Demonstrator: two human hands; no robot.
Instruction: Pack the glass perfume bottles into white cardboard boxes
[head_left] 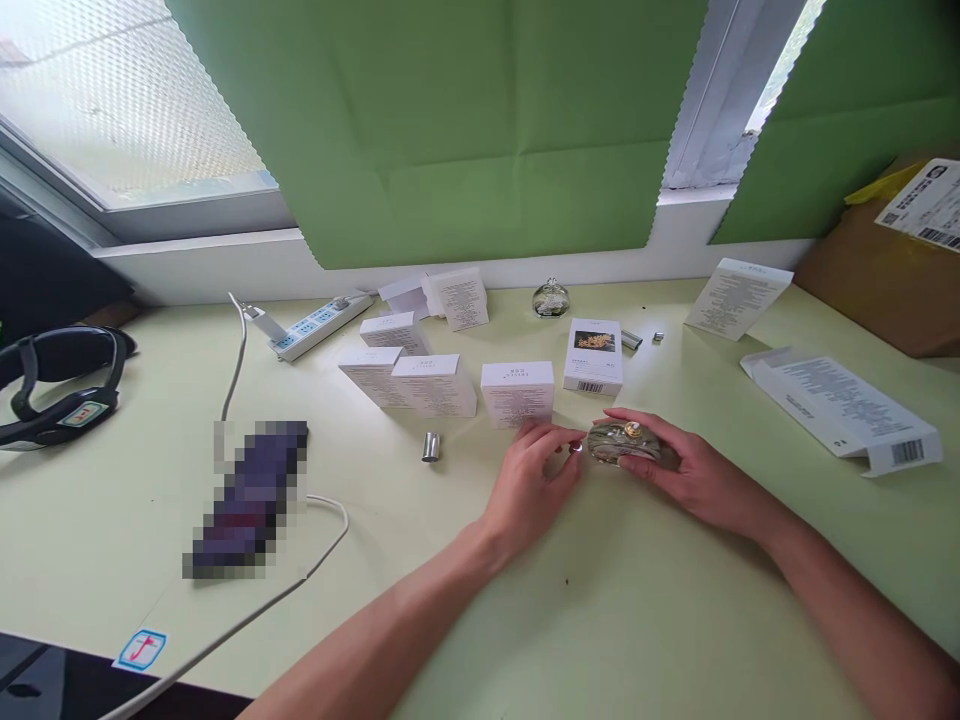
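Observation:
My right hand point(694, 478) grips a round glass perfume bottle point(611, 443) from its right side, thumb in front and fingers behind. A gold-coloured neck point(633, 430) shows on the bottle's top. Just left of it, my left hand point(534, 480) pinches a small shiny metal ring point(575, 447) between thumb and fingers, apart from the neck. A silver cylindrical cap point(430, 447) stands on the table to the left of my left hand. Behind that hand is a white printed box point(517, 393). Another white box with a picture point(593, 357) stands behind the bottle.
Several white boxes point(433, 386) stand at the back left near a power strip point(322, 325). A second glass bottle point(550, 299) is by the wall. Another cap point(631, 341) and a small metal part point(658, 338) lie behind. An opened carton point(847, 405) lies right; a cable point(255, 625) runs left.

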